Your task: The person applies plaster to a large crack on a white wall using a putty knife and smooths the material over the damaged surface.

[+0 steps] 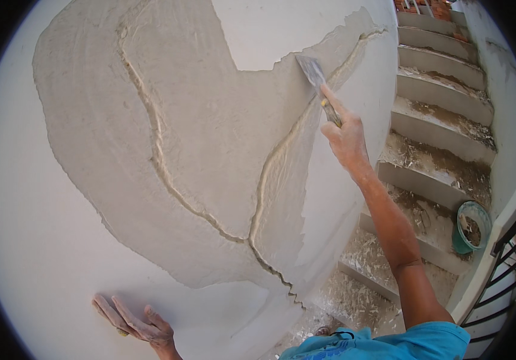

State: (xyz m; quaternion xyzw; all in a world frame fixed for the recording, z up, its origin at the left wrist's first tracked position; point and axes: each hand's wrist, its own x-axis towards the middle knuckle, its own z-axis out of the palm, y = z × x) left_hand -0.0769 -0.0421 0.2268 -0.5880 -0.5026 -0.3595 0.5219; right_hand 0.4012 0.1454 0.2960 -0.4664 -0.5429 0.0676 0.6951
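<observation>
My right hand (pixel 348 139) is closed around the handle of a putty knife (pixel 313 73), index finger stretched along it. The blade lies at the bare grey patch (pixel 210 120) of the wall, just below the jagged edge of the white coating (pixel 264 33). Beside the blade runs a gouged crack (pixel 276 150), which meets a second crack (pixel 156 135) lower down and continues as a thin zigzag. My left hand (pixel 135 324), dusted white, rests on the white wall at the lower left with fingers stretched out. A small yellowish spot shows at its fingers; I cannot tell what it is.
Concrete stairs (pixel 438 96) climb on the right, littered with flakes and dirt. A green bucket (pixel 473 228) with debris in it stands on a step. Beside it runs a black metal railing (pixel 513 264). Bricks (pixel 441 9) show at the top.
</observation>
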